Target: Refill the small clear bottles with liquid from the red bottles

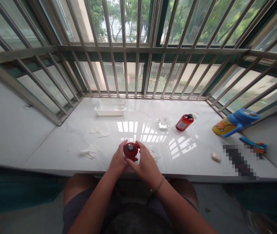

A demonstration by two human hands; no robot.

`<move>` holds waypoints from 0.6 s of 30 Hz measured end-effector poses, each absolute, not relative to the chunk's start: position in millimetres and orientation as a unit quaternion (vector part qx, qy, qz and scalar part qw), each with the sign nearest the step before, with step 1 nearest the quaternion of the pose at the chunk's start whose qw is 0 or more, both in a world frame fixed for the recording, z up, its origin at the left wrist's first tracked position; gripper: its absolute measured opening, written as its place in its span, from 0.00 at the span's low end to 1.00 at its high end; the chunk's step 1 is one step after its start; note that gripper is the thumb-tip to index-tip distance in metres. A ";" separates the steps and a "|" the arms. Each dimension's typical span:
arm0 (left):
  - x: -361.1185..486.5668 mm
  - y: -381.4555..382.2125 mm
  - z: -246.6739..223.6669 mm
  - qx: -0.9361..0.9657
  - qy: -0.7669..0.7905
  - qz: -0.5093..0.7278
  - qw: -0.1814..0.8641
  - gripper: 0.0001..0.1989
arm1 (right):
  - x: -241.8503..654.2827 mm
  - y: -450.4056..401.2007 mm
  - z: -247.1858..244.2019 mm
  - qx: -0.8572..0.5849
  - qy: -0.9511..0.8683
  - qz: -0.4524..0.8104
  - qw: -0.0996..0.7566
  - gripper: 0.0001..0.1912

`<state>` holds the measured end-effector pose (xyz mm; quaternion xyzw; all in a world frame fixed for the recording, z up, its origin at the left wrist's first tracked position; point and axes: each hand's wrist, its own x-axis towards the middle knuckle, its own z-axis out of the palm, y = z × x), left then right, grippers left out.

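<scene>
A dark red object with a dark round top [130, 151], seemingly a capped bottle viewed from above, stands over the near part of the white counter. My left hand [118, 159] curls around one side of it, and my right hand [147, 162] wraps the other, both thumbs at the near side. Its lower part is hidden by my fingers. Just beyond my right fingers lies a clear plastic piece [155, 152]. Farther back is another red bottle [184, 123], with a black cap and a pale label. Beside that bottle sits a small clear container [163, 122].
Crumpled tissues [90, 151] lie to the left, below a white perforated basket [111, 112]. At right are a blue-and-yellow mug [233, 123], blue-and-orange tools [254, 144], a small beige object [215, 157] and a pixelated dark item [239, 162]. Metal bars [138, 50] border the counter [55, 149].
</scene>
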<state>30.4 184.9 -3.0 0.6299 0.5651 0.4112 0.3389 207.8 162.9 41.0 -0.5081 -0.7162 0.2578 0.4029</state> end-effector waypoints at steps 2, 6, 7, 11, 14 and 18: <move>28.8 178.0 -0.2 0.645 0.552 0.425 0.314 0.43 | 198.1 166.9 41.5 -0.509 -0.716 0.271 0.394 0.44; 22.5 169.8 14.8 0.661 0.503 0.464 0.308 0.46 | 192.9 170.1 57.1 -0.502 -0.706 0.287 0.408 0.42; 20.1 169.6 20.0 0.672 0.485 0.466 0.312 0.50 | 195.2 169.9 63.5 -0.504 -0.701 0.287 0.415 0.41; 4.7 173.8 38.7 0.730 0.456 0.428 0.278 0.55 | 217.2 167.9 93.2 -0.522 -0.672 0.273 0.449 0.38; -16.8 179.9 41.2 0.750 0.489 0.401 0.195 0.39 | 246.2 168.6 114.3 -0.558 -0.637 0.233 0.479 0.38; -61.3 189.1 28.0 0.760 0.528 0.371 0.072 0.08 | 299.0 177.7 126.4 -0.637 -0.572 0.151 0.495 0.42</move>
